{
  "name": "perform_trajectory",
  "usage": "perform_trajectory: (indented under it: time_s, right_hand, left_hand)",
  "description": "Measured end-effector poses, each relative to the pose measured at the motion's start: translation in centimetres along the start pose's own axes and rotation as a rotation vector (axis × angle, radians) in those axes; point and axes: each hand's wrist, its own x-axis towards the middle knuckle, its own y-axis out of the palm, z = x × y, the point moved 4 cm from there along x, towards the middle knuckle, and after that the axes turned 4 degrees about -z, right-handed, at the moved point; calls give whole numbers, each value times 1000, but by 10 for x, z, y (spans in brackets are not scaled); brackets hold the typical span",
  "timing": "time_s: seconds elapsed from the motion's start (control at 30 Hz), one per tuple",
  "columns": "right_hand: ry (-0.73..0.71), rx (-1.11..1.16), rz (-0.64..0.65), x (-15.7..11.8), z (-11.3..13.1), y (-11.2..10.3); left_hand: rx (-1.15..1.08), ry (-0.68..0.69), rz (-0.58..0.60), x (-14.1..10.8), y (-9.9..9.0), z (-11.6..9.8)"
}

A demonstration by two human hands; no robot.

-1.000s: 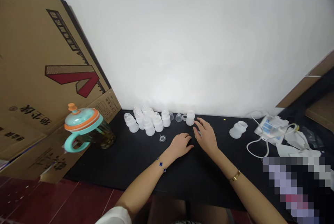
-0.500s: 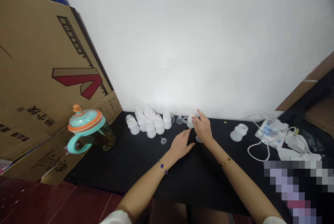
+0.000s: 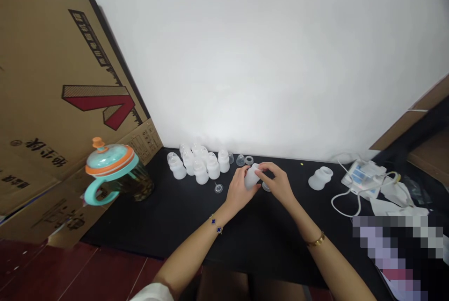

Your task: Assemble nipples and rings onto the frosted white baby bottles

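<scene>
A white baby bottle body (image 3: 251,177) is tilted between my two hands above the black table. My left hand (image 3: 238,192) wraps around its left side and lower part. The fingers of my right hand (image 3: 278,183) grip its upper right edge. Just behind lie a ring-shaped collar (image 3: 249,160) and a clear dome-shaped cap (image 3: 240,160). Partly covered by my right hand, a clear round piece (image 3: 265,187) rests on the table. Left of my hands lies a clear disc with a thin stem (image 3: 218,188). Another open bottle body (image 3: 320,178) leans over at the right.
Several white bottles with clear tops (image 3: 201,171) stand grouped at the back left. A large pitcher with a turquoise handle (image 3: 115,170) stands near a cardboard box (image 3: 42,81). White cables (image 3: 345,198) and packaging lie at the right. A white wall (image 3: 266,58) rises behind the table.
The bottle body has come off the table at the back, nearer to me. My left hand has closed around it, and my right hand has moved with it.
</scene>
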Motion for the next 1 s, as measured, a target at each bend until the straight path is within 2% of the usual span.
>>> perform_trajectory:
  time_s: [0.13,0.3,0.47,0.6,0.73,0.87,1.0]
  right_hand:
    - [78,3,-11,-2,-10,-4]
    - [206,44,-96,-6,-45,-22]
    - [322,-3,-4,-14,-81,-42]
    - [303,-15,115,-18,-94,-42]
    - [271,-11,171,-20,-98,-29]
    - [311,4,98,-22,-96,-20]
    - [464,257,-18,-23,-95,-18]
  left_hand:
    - [-121,-123,9,1,3,8]
    - [-401,-342,17,5,12,29]
    - [-626,-484,4,6,21,42]
    - [-706,-509,23,5,24,43]
    - [-697,-510,36,4,23,44]
    - [-687,-488,72,5,25,44]
    - [-705,-503,81,5,27,43]
